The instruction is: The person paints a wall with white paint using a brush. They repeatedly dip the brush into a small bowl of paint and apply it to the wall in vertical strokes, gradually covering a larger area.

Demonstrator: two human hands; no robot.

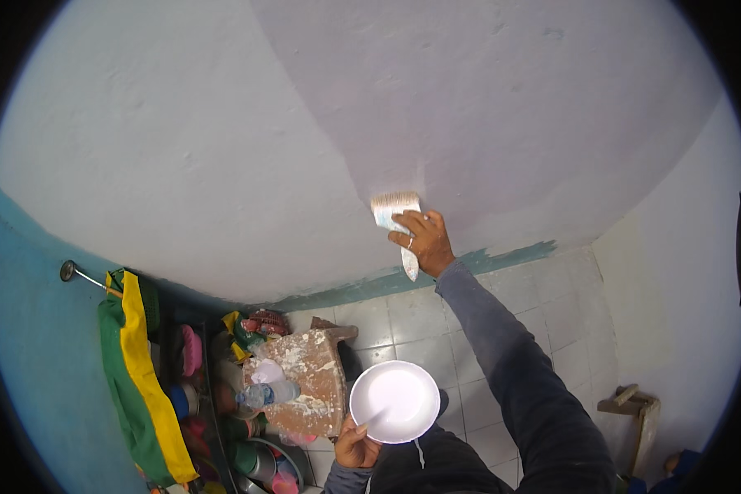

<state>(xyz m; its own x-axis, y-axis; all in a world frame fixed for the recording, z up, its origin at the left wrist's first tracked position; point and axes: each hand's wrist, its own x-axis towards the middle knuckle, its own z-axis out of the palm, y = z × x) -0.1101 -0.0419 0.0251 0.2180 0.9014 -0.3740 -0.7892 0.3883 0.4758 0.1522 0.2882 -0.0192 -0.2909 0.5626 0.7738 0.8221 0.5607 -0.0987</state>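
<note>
My right hand (429, 242) grips a paint-smeared flat paintbrush (388, 216) by its handle. The bristles press against a wall (234, 154), right at the edge between its pale part and a darker mauve painted area (469, 111). Low in the view, my left hand (356, 446) holds a round white bowl (395, 400) by its rim, with the thumb on top. Whitish paint fills the inside of the bowl.
Left of the bowl stands a paint-spattered wooden stool (312, 370) bearing a plastic bottle (268, 393). Beyond it is a shelf of household items under a green and yellow cloth (139, 383). A wooden frame (639, 420) leans at the lower right, on the tiled floor (420, 321).
</note>
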